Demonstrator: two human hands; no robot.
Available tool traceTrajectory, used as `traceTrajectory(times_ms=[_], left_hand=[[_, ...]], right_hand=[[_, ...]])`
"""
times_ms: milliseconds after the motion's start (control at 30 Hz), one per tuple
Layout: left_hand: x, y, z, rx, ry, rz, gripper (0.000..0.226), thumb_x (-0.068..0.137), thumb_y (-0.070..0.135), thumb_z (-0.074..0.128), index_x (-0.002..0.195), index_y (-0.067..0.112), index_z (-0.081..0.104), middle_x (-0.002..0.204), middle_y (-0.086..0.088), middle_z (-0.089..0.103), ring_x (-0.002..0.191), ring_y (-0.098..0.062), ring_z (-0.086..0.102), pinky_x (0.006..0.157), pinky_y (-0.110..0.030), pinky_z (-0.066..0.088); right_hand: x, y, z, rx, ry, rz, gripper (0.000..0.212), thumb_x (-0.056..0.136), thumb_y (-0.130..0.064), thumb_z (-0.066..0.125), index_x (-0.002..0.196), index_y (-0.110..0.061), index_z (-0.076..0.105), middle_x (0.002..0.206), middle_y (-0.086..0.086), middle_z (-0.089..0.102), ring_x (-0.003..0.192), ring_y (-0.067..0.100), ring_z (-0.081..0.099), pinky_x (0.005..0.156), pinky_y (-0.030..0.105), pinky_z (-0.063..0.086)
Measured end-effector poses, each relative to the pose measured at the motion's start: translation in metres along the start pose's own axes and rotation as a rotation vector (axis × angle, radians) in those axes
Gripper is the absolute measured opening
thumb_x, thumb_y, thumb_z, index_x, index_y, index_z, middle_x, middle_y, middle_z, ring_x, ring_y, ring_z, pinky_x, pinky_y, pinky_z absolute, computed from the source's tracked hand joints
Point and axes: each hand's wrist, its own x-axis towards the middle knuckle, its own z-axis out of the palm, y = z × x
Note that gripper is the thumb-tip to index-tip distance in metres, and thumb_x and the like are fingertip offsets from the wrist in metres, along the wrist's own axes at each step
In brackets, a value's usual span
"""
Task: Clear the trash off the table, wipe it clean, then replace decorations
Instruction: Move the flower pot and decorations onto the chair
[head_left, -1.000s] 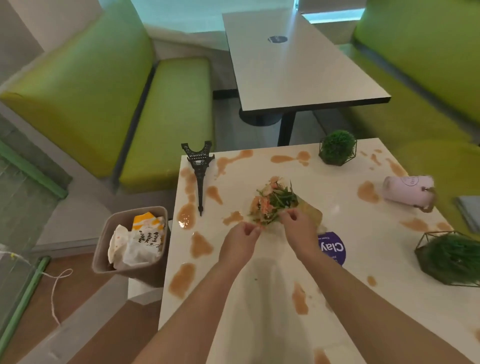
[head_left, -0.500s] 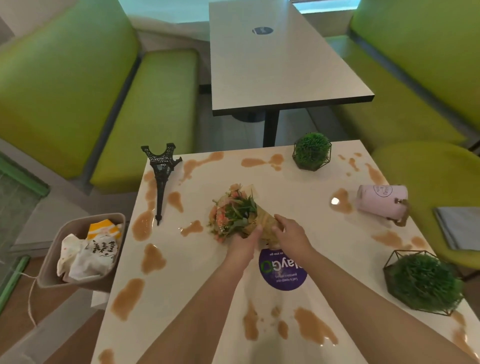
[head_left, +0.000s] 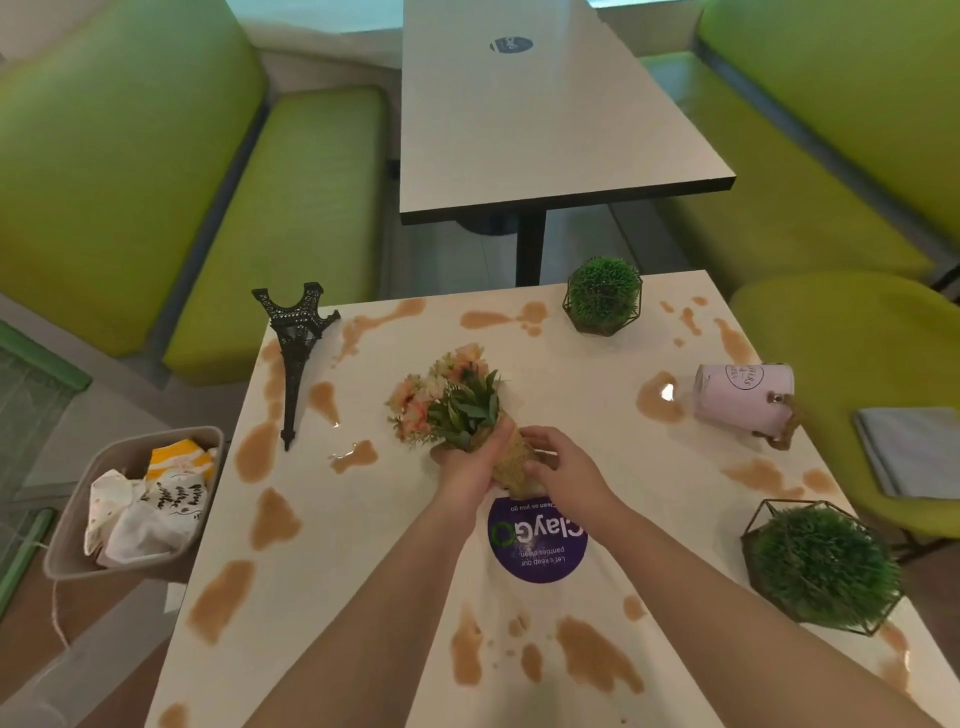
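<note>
White table (head_left: 613, 457) is blotched w/ brown spills (head_left: 272, 519) all over, wet glare on a couple of them; round purple ClayGo sticker (head_left: 537, 545) sits near its middle. Beyond it a 2nd, grey table (head_left: 540, 119), flanked by lime-green booth benches (head_left: 291, 218) L & R, green chair (head_left: 852, 358) at right w/ a grey folded cloth (head_left: 914, 449) on the seat. Beige trash bin (head_left: 137, 501) stands just off the table's left edge, holding crumpled paper wrappers. On the table: black Eiffel tower model (head_left: 297, 353) tilted at the left edge, small grass ball in a wire frame (head_left: 602, 295) at far edge, bigger one (head_left: 823, 569) at right, pink mug (head_left: 744, 396) lying on its side beside a puddle. Flower bouquet (head_left: 457, 402) is mid-table, blooms pointing away; left hand (head_left: 470, 470) grips its burlap-wrapped stem, right hand (head_left: 566, 470) curled round the wrap's lower end. Vs 0.5 s ago: bouquet sits more upright, blooms raised, and both hands have closed in tighter on the wrap; everything else on the table unchanged
</note>
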Motion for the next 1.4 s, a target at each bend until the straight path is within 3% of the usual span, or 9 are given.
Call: traceTrajectory(times_ms=[200,333,600,833,967,1033,1133,1267,1400], left_hand=[[0.007,0.003,-0.009,0.064,0.006,0.183,0.112,0.06,0.035,0.093,0.142,0.018,0.018,0.134,-0.002,0.049,0.122,-0.018,0.05,0.106,-0.037,0.044],[0.013,0.005,-0.015,0.144,0.004,0.357,0.09,0.069,0.018,0.088,0.14,0.012,0.032,0.124,0.004,0.054,0.115,-0.014,0.053,0.094,-0.023,0.041],[0.039,-0.006,-0.028,0.208,-0.026,0.469,0.084,0.062,0.003,0.09,0.134,0.001,0.046,0.123,-0.009,0.064,0.114,-0.021,0.062,0.073,-0.01,0.051],[0.027,-0.006,-0.023,0.207,0.017,0.511,0.082,0.068,0.001,0.085,0.138,0.003,0.042,0.126,-0.004,0.058,0.103,-0.009,0.055,0.068,0.001,0.043],[0.018,-0.018,-0.014,0.137,0.16,0.428,0.077,0.065,0.01,0.09,0.127,0.007,0.044,0.119,0.001,0.056,0.103,-0.013,0.058,0.073,-0.005,0.047],[0.011,-0.027,-0.009,0.111,0.225,0.293,0.08,0.063,0.023,0.092,0.124,0.007,0.042,0.125,-0.005,0.051,0.103,-0.019,0.059,0.082,-0.025,0.051],[-0.008,-0.034,0.003,0.084,0.277,0.027,0.064,0.077,0.027,0.082,0.12,0.01,0.038,0.117,-0.005,0.043,0.093,-0.022,0.055,0.074,-0.033,0.047],[-0.023,-0.041,0.033,0.227,0.156,-0.029,0.03,0.092,0.035,0.062,0.11,0.015,0.051,0.106,-0.01,0.063,0.089,-0.026,0.064,0.075,-0.037,0.055],[-0.037,-0.036,0.087,0.225,-0.068,0.001,0.013,0.1,0.026,0.05,0.104,0.015,0.055,0.092,-0.005,0.059,0.078,-0.019,0.056,0.062,-0.027,0.043]], right_hand=[[0.0,-0.01,0.005,0.024,0.001,-0.031,0.044,0.097,-0.005,0.051,0.136,-0.025,0.054,0.129,-0.003,0.06,0.117,0.014,0.057,0.086,0.017,0.045],[0.003,-0.016,0.011,-0.031,-0.087,-0.013,0.051,0.099,-0.004,0.038,0.144,-0.027,0.047,0.136,0.0,0.056,0.122,0.019,0.055,0.103,0.029,0.043],[0.004,-0.014,0.02,0.071,-0.151,0.057,0.061,0.094,0.011,0.036,0.147,-0.018,0.04,0.143,0.003,0.05,0.134,0.018,0.046,0.101,0.027,0.041],[-0.001,-0.016,0.009,0.037,-0.015,0.054,0.042,0.1,-0.008,0.048,0.141,-0.017,0.051,0.133,-0.001,0.059,0.116,0.011,0.056,0.087,0.017,0.038],[-0.006,-0.017,-0.016,0.045,0.201,0.034,0.027,0.099,-0.016,0.053,0.124,-0.021,0.063,0.11,-0.004,0.063,0.099,0.011,0.058,0.08,0.022,0.038],[-0.008,-0.016,-0.031,0.055,0.289,0.044,0.023,0.098,-0.017,0.055,0.118,-0.019,0.066,0.105,-0.005,0.061,0.096,0.012,0.057,0.08,0.023,0.038],[-0.011,-0.012,-0.055,0.05,0.385,0.041,0.02,0.095,-0.015,0.057,0.113,-0.018,0.067,0.103,-0.005,0.062,0.096,0.013,0.056,0.078,0.023,0.037],[-0.016,-0.006,-0.097,-0.063,0.448,0.022,0.013,0.094,-0.018,0.06,0.104,-0.016,0.068,0.099,-0.004,0.063,0.088,0.014,0.054,0.068,0.022,0.039],[-0.015,0.002,-0.151,-0.232,0.579,0.012,0.011,0.088,-0.023,0.065,0.096,-0.019,0.07,0.1,0.003,0.065,0.097,0.022,0.057,0.081,0.037,0.048]])
